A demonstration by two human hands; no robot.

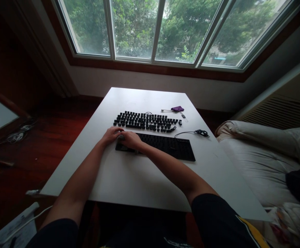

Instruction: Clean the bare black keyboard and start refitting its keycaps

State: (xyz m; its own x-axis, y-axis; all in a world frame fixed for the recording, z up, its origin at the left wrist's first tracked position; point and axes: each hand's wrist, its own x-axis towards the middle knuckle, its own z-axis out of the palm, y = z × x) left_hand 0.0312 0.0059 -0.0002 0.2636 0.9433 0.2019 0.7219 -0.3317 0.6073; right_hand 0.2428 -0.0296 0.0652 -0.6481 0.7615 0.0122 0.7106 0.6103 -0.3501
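Observation:
A black keyboard (165, 146) lies on the white table in front of me, its left part covered by my hands. My left hand (111, 134) is at the keyboard's far left corner, with its fingers bent over the edge. Close against it, my right hand (130, 139) reaches across the left end with its fingers pressed together. Something small and pale shows under those fingertips, too unclear to name. Just beyond the keyboard, loose black keycaps (137, 120) are laid out in rows.
The white table (139, 182) stands before a window. A coiled black cable (201, 132) runs from the keyboard to the right. Farther back lie a purple cloth pouch (177, 109) and a small dark item (183, 116). A cushioned seat (250, 165) is on the right.

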